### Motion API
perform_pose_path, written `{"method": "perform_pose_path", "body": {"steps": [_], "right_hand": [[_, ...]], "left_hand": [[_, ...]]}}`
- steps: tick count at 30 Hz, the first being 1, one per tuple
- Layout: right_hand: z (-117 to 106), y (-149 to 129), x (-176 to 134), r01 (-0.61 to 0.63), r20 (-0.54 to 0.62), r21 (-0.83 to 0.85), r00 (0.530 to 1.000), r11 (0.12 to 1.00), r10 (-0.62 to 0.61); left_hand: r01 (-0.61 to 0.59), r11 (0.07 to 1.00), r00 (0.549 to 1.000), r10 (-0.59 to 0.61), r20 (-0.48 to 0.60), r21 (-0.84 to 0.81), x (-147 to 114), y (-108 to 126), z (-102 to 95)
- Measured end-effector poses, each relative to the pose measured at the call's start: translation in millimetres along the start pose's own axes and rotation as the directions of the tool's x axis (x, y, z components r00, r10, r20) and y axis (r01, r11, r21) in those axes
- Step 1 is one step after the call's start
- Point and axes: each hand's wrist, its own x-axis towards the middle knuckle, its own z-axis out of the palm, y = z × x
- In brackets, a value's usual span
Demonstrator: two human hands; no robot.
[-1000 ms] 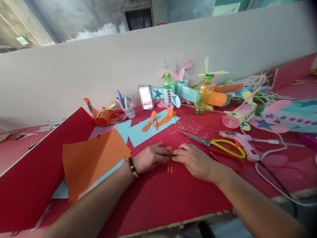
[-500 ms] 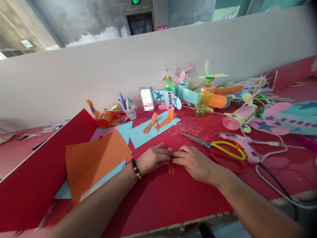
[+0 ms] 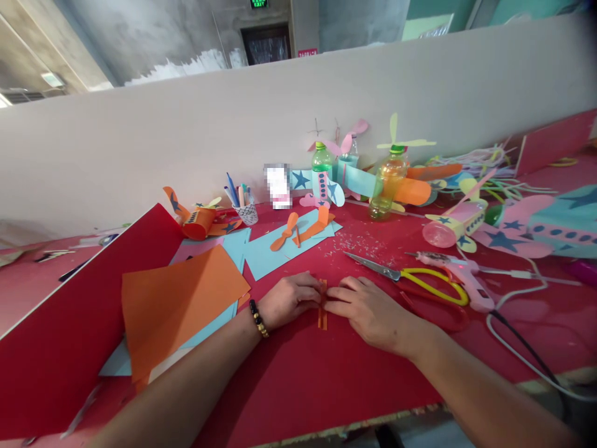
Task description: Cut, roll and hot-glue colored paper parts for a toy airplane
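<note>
My left hand (image 3: 290, 300) and right hand (image 3: 368, 308) lie on the red table (image 3: 326, 379), fingertips meeting over a narrow orange paper strip (image 3: 322, 305) at the centre of the work surface. Both hands pinch the strip from either side, fingers drawn close, the strip's lower end showing below them at 6 o'clock. A beaded bracelet (image 3: 258, 318) sits on my left wrist. At 9 o'clock of the hands lies an orange sheet (image 3: 180, 305) over light blue paper. At 2 o'clock rest yellow-handled scissors (image 3: 410, 279), blades apart from my right hand, with a pink glue gun (image 3: 461, 279) just beyond. At 12 o'clock an orange propeller cutout (image 3: 284, 231) lies on a blue sheet (image 3: 275, 255). Bottle planes (image 3: 387, 183) stand at 1 o'clock near the wall.
</note>
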Motion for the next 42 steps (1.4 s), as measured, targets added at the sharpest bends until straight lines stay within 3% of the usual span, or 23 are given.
{"method": "perform_pose_path", "body": {"steps": [22, 34, 42], "right_hand": [[-2, -1, -1, 0.005, 0.003, 0.027, 1.000, 1.000, -0.005], [1, 4, -4, 0.021, -0.010, 0.032, 1.000, 0.999, -0.020], [3, 4, -4, 0.021, -0.026, 0.053, 0.999, 0.998, -0.020]], "left_hand": [[0.013, 0.998, 0.998, -0.009, -0.059, 0.062, -4, 1, 5.7], [-0.058, 0.996, 0.998, 0.058, 0.002, 0.073, -1, 8, -1.6], [-0.082, 0.997, 0.994, 0.083, 0.074, -0.009, 9, 3, -7.8]]}}
